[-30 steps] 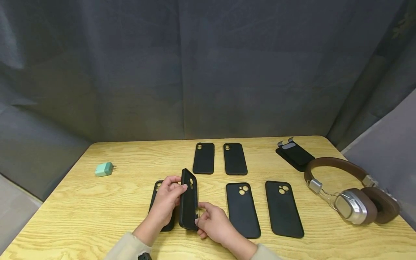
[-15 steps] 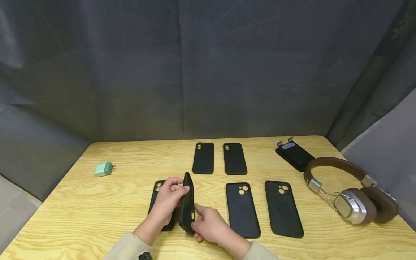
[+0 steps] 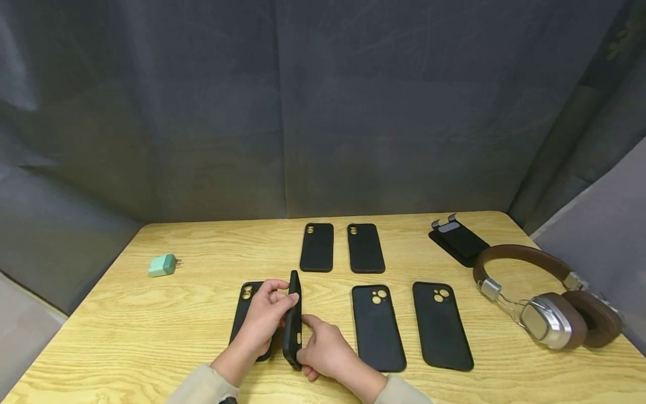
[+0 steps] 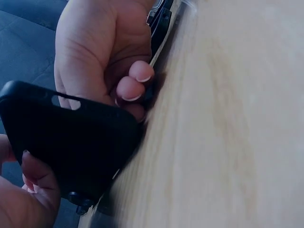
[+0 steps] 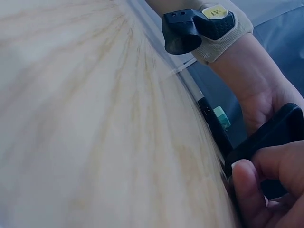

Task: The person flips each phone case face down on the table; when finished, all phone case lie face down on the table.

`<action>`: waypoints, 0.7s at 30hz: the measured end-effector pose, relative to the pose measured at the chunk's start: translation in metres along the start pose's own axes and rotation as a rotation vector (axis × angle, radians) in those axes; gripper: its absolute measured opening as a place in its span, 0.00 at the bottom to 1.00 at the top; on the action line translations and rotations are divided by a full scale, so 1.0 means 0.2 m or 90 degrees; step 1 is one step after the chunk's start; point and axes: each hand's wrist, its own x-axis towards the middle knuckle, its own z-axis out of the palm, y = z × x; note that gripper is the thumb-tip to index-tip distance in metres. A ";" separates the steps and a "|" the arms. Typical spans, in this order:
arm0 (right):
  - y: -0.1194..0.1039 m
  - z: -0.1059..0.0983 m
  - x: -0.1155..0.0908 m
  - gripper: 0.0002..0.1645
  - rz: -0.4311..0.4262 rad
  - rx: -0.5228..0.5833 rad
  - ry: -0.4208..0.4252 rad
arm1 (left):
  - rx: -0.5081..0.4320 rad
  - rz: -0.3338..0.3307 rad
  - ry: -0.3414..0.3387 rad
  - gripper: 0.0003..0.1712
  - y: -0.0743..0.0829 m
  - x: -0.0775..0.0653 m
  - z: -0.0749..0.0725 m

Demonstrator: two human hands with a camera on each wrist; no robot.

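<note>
A black phone case (image 3: 292, 336) stands nearly edge-on, a slot visible low on its narrow side. With thumb and fingers, my left hand (image 3: 264, 317) grips it near the upper end; the left wrist view shows that thumb pressed against the dark case (image 4: 80, 142). My right hand (image 3: 328, 349) pinches the lower end, its thumb and forefinger at the corner in the right wrist view. Under and beside my left hand lies another black phone case (image 3: 242, 308), partly covered. Two more phone cases, a near one (image 3: 378, 331) and a farther-right one (image 3: 443, 328), lie right of my right hand.
Two phone cases lie side by side at the back, one left (image 3: 317, 248) and one right (image 3: 365, 248). A green charger plug (image 3: 162, 265) sits at the left. At the right are brown headphones (image 3: 525, 252) and a black flat stand-like piece (image 3: 459, 241). A dark curtain (image 3: 323, 112) hangs behind the table.
The held case has turned from showing its broad side and camera holes to nearly edge-on. Its upper end has moved right and slightly down. My right hand has shifted slightly left with it.
</note>
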 end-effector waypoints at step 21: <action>-0.01 -0.09 -0.11 0.26 -0.026 0.267 -0.039 | 0.022 0.020 0.017 0.19 -0.02 -0.01 0.03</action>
